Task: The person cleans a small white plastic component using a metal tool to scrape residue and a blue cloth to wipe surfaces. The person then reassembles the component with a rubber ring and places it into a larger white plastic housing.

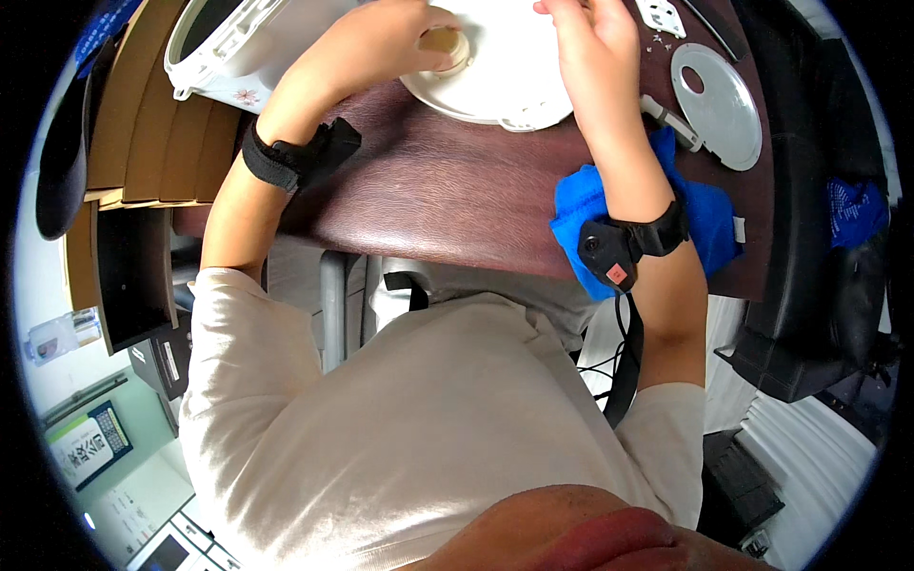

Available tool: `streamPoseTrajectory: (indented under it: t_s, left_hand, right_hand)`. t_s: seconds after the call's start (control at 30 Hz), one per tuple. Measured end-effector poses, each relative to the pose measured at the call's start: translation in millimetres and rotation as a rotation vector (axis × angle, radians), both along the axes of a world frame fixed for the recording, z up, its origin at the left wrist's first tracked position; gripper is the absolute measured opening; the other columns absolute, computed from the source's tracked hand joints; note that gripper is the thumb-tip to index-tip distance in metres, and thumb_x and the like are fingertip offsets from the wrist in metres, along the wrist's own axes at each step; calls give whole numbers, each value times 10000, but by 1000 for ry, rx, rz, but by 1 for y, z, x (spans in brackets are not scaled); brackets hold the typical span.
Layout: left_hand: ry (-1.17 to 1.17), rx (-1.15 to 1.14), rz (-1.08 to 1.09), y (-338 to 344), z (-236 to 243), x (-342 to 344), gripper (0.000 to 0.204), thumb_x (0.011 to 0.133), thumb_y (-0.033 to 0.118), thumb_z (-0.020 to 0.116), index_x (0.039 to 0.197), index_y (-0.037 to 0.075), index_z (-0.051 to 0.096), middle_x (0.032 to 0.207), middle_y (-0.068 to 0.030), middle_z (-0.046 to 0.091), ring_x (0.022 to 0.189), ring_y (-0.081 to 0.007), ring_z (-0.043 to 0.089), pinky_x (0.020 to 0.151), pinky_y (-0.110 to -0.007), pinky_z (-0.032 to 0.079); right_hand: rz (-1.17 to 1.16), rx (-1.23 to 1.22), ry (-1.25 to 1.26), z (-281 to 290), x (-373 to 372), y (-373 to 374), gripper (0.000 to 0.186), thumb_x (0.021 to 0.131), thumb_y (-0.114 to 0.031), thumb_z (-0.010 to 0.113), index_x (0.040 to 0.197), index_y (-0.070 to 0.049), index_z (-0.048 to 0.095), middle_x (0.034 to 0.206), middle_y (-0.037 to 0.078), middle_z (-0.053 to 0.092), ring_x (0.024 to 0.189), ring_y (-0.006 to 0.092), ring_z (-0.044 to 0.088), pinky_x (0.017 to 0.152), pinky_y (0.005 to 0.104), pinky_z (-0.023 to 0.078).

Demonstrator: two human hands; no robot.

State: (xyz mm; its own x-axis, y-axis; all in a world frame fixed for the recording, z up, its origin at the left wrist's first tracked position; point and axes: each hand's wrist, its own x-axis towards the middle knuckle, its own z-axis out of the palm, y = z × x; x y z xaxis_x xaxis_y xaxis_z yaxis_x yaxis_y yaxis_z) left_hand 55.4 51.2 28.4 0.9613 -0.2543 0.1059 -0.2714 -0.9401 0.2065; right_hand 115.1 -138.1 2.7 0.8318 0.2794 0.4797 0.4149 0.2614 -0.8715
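Observation:
My left hand (400, 38) curls its thumb and fingers round a small round cup-like part (460, 59), pale yellowish inside. This part sits at the left of a white round lid (509, 71), on the table; whether it is joined to the lid I cannot tell. My right hand (598, 33) is over the lid's right side. Its fingers are bent together and partly cut off by the top edge, so what they hold is hidden. A blue cloth (579, 195) lies under my right forearm.
A white appliance body (238, 67) with a flower print stands at the left of the brown table (409, 181), beside cardboard (162, 133). At right lie a grey disc (728, 114) with a hole, a grey handle-like piece (671, 122), a white plate (661, 15) and small bits.

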Motion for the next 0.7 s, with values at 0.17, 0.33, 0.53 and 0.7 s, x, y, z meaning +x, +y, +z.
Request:
streamPoseTrajectory:
  t_s: [0.17,0.33,0.53,0.7]
  left_hand:
    - [-8,2,-26,6,-8,-3,350,761,210,680,1086,96,619,895,-136,608,798,-269,583,726,-337,461]
    - [18,-89,68,-3,0,-6,358,772,232,683,1081,65,614,844,-112,622,666,-190,551,627,-302,459]
    - [-22,-100,123,-4,-5,-4,343,796,272,670,1036,32,622,739,-102,614,601,-153,538,576,-296,458]
    - [20,-90,224,-7,-10,-1,363,789,314,681,991,18,621,693,-108,605,607,-153,556,587,-293,462]
  right_hand:
    - [-44,-108,28,1,0,-2,98,840,-51,542,923,0,546,809,43,563,756,108,522,693,238,426]
    - [-523,-408,-528,-5,11,-6,235,757,-60,598,974,0,529,901,128,537,906,272,514,799,366,416]
    - [-546,-710,-175,-15,16,-5,493,713,-107,650,1139,-1,424,1146,216,391,1100,376,397,948,418,351]
    - [-400,-650,-27,-22,23,-4,564,715,-87,635,1193,20,356,1177,241,341,1138,418,364,1005,429,314]
